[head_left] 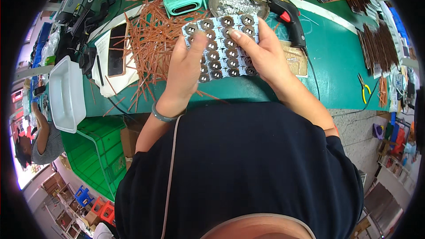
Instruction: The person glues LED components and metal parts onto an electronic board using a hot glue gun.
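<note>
Your left hand point(182, 68) pinches one side of the panel point(221, 48), thumb laid over its face, and your right hand point(271, 57) pinches the other side, its thumb reaching in over the upper part; your other fingers are mostly hidden, so I can't tell how they sit behind. The panel is up in front of you, just above the near part of the green bench point(338, 73). Gripping it from both sides probably keeps it steady and its face turned to your eyes. That face is pale blue, set with columns of dark round pieces, most showing a pair of bright marks, with small dark star shapes between some of them. Beyond your left hand spreads a loose heap of copper-brown sticks point(150, 46), and past the panel a dish point(216, 5) of silvery bits. The soldering gun point(283, 12) lies with its tip over that dish, perhaps so drips land there. Farther right, yellow-handled pliers point(364, 92) and dark stacked strips point(378, 48) sit apart, likely leaving you elbow room.
</note>
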### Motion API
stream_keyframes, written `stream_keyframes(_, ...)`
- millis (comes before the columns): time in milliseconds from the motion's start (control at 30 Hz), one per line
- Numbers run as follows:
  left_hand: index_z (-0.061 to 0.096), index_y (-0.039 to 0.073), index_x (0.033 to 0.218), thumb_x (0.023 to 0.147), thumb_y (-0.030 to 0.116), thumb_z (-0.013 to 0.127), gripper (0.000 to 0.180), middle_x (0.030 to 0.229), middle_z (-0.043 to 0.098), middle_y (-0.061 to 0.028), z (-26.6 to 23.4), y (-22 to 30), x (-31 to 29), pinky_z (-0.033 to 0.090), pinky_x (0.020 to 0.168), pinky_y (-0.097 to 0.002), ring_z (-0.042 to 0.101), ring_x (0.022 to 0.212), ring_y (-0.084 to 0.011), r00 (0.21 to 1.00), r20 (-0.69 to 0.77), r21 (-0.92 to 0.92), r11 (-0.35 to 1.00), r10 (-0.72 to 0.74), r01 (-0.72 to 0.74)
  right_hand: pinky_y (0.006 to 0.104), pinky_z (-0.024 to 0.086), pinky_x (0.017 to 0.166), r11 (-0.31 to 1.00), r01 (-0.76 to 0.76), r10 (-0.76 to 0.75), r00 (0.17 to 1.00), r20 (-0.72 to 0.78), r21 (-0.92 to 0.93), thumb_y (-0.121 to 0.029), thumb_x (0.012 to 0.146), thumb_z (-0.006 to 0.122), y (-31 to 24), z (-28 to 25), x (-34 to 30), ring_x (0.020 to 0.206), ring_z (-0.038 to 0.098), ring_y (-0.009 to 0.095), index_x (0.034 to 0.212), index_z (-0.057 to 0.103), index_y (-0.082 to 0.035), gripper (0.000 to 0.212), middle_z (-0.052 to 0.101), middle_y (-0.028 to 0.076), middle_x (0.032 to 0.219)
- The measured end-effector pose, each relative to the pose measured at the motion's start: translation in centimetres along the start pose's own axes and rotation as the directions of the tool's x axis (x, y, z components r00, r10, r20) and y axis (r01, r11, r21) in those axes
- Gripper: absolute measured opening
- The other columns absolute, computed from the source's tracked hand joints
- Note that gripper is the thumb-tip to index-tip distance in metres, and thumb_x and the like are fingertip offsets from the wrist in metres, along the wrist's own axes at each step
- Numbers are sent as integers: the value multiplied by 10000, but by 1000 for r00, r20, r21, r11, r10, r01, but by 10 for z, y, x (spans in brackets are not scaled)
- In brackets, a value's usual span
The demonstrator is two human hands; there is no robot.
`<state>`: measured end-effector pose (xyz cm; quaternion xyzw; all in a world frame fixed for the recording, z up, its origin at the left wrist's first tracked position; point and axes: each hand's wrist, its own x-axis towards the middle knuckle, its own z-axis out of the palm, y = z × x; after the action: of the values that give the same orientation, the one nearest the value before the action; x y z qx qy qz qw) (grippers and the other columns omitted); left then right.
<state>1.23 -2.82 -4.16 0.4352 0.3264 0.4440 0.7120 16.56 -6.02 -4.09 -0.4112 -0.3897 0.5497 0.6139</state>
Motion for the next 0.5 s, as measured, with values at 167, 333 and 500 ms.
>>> stream_keyframes(167,485,43,985,916,318,456,284,801,531,-27,-12,-8,3,409,485,-199,504,574,-83,872,487,-545,798,51,258,255,513,694,852,-302,270,953,135,428,-203,897,514,1,9,-7,808,603,112,1114,493,-29,279,607,56,974)
stream_keyframes(333,481,9,1082,929,207,442,254,970,582,-67,-3,-5,13,489,768,-289,591,860,-153,991,-74,-198,975,-115,98,258,469,730,925,-165,198,978,-64,342,-252,935,427,-5,16,0,809,576,118,1008,530,-11,273,603,29,867)
stream_keyframes(500,490,-5,1065,881,131,529,233,977,584,-59,2,-13,2,490,744,-260,586,852,-119,994,78,-133,987,-82,92,248,456,617,900,114,-121,993,11,-420,-257,925,457,16,2,5,691,544,83,924,542,-21,251,580,0,744)
